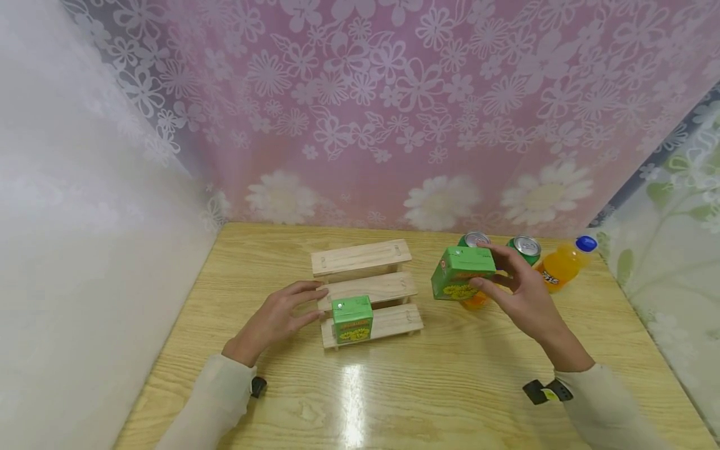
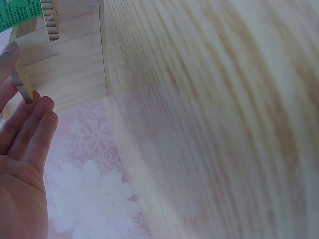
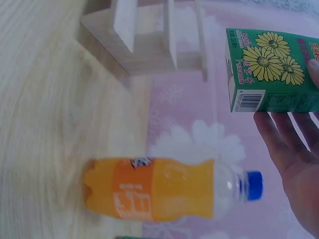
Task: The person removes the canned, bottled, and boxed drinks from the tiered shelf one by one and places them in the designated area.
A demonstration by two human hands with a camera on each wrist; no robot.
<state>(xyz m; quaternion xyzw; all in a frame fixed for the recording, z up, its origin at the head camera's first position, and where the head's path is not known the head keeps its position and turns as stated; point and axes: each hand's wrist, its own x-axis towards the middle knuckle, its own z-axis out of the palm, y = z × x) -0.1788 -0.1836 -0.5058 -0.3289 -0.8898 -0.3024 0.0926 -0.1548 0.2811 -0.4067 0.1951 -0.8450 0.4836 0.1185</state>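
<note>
A green drink carton with yellow flowers (image 1: 462, 275) is held up by my right hand (image 1: 525, 297), thumb on the front and fingers behind. In the right wrist view the carton (image 3: 271, 72) shows its barcode, with the fingers along one side. My left hand (image 1: 275, 319) rests at the left end of a three-step wooden rack (image 1: 394, 320); its fingertips touch the middle board's end. In the left wrist view those fingers (image 2: 42, 132) look nearly straight against the board. A second green carton (image 1: 352, 320) stands upright at the left of the lowest step.
Behind my right hand stand two green cans (image 1: 524, 249) with silver tops and an orange soda bottle with a blue cap (image 1: 562, 265). Another orange item (image 1: 475, 302) shows partly below the held carton. A flowered curtain (image 1: 360, 125) closes off the table's far edge.
</note>
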